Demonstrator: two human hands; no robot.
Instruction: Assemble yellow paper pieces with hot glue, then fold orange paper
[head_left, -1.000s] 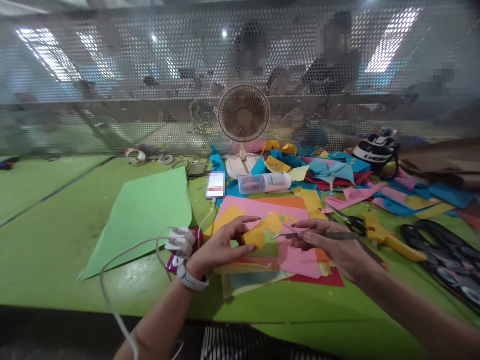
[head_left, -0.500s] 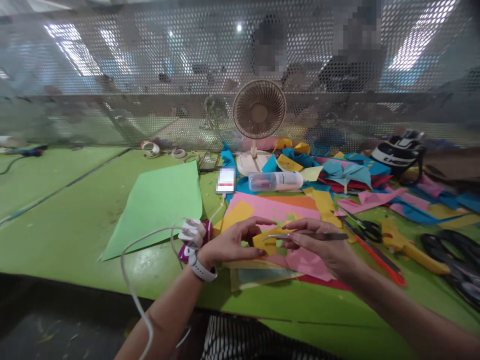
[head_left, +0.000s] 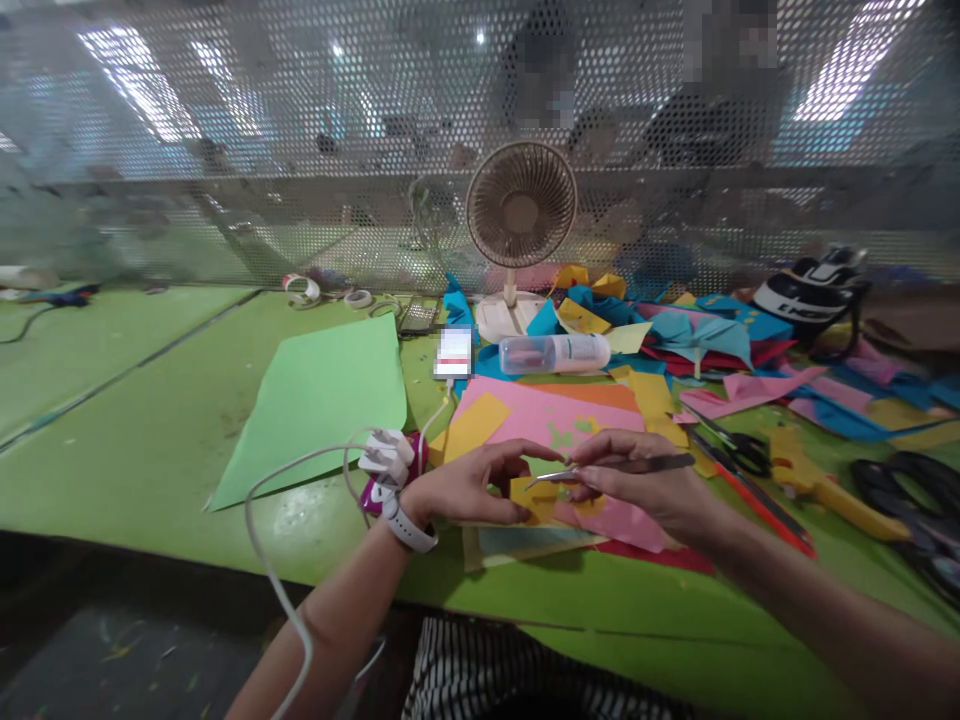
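My left hand (head_left: 472, 487), with a white watch at the wrist, curves around a small yellow paper piece (head_left: 541, 500). Its thumb presses at the paper's left edge, and part of the grip is hidden behind the fingers. In my right hand (head_left: 660, 492) is a pair of tweezers (head_left: 649, 464), held like a pen, the bent tip pointing left above the yellow piece. The fingertips of both hands come close together. Beneath them lies a stack of coloured sheets topped by a pink sheet (head_left: 510, 405), with tiny green and yellow scraps (head_left: 570, 432) on it.
A green sheet (head_left: 322, 410) lies left, near white plugs (head_left: 386, 460) and a cable. Behind stand a fan (head_left: 521, 205), a phone (head_left: 454, 352) and a clear bottle (head_left: 555, 354). Scissors (head_left: 739, 450), a red cutter (head_left: 765, 505), a yellow tool (head_left: 832, 490) and paper scraps (head_left: 690, 335) fill the right.
The view has swung left, so things appear further right. The yellow piece has turned and sunk lower in my left hand, and the tweezer tip has come across in front of it.
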